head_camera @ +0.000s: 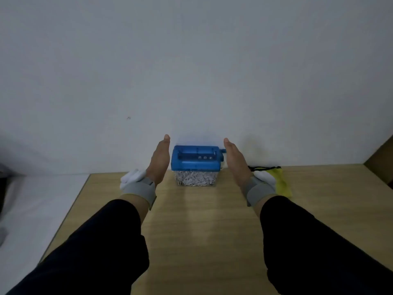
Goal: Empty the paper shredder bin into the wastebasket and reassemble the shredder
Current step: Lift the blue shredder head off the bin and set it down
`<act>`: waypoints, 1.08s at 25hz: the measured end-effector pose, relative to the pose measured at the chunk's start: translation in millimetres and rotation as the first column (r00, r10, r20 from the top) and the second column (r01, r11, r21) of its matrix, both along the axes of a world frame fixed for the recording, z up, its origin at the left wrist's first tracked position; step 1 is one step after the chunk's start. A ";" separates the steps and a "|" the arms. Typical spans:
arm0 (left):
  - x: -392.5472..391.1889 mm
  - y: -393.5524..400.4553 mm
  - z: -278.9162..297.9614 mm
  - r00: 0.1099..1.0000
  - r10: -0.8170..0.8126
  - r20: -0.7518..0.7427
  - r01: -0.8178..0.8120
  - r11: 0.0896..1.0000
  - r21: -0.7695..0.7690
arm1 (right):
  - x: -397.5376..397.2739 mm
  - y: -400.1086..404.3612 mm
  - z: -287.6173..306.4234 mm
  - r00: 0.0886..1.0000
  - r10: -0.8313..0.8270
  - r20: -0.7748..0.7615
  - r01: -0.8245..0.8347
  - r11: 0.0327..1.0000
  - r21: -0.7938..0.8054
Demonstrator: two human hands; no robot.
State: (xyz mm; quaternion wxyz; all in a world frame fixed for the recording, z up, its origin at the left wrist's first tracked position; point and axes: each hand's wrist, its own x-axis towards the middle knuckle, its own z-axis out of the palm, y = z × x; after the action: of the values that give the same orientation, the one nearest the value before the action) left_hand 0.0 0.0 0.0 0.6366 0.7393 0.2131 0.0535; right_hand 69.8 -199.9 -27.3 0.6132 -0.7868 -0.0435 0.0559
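Note:
A small paper shredder stands on the wooden table (202, 220) close to the wall. Its blue top unit (196, 158) sits on a clear bin (196, 178) packed with white paper shreds. A blue crank handle sticks out at the top unit's right side. My left hand (160, 160) is held flat and edge-on just left of the blue top, fingers straight. My right hand (236, 159) is held the same way just right of it. Neither hand touches the shredder. No wastebasket is in view.
A yellow cloth or bag (280, 179) with a black cord lies right of the shredder, behind my right wrist. Something white (131, 178) shows behind my left wrist. A white surface (38, 201) lies left of the table. A brown panel (380, 165) stands at the right edge.

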 end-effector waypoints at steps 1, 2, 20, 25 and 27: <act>2.1 -1.0 -7.9 1.000 0.014 0.003 -0.014 1.000 0.001 | 1.2 0.7 -8.0 1.000 -0.011 -0.005 0.011 1.000 -0.003; 5.6 -0.4 -16.0 1.000 0.026 0.010 -0.027 1.000 0.007 | 4.2 1.1 -14.8 1.000 -0.020 -0.014 0.020 1.000 -0.012; 34.6 1.3 -113.2 0.993 0.068 0.094 -0.041 0.965 -0.257 | 20.2 18.8 -103.7 0.995 -0.041 -0.086 0.059 0.975 0.216; 28.8 -2.7 -115.4 0.997 0.078 0.005 -0.070 0.922 -0.381 | 17.1 29.2 -115.0 0.996 -0.011 -0.089 0.037 0.955 0.295; 26.5 -2.7 -118.6 0.996 0.085 0.007 -0.075 0.913 -0.400 | 15.1 31.7 -115.5 0.996 -0.017 -0.089 0.040 0.962 0.269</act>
State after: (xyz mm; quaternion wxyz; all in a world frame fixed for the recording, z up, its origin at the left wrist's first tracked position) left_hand 26.5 -2.7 -118.6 0.7737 0.5838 0.2420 0.0438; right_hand 84.9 -168.2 -142.8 0.7170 -0.6930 -0.0132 0.0744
